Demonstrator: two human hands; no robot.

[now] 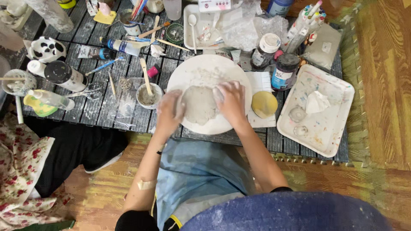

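A flat slab of grey clay (199, 105) lies on a round white plate (205, 68) at the middle of the low dark slatted table (102, 107). My left hand (169, 111) presses on the slab's left edge, fingers smeared with clay. The slab's right edge is under my right hand (231, 102), fingers bent down onto it. Both hands touch the clay and lift nothing.
A small cup with a wooden stick (148, 95) stands left of the plate. A yellow sponge disc (264, 104) and a paint-stained white tray (317, 111) lie to the right. Paint jars (283, 70), tubes and brushes crowd the back. Another person's dark-clothed leg (72, 149) is at left.
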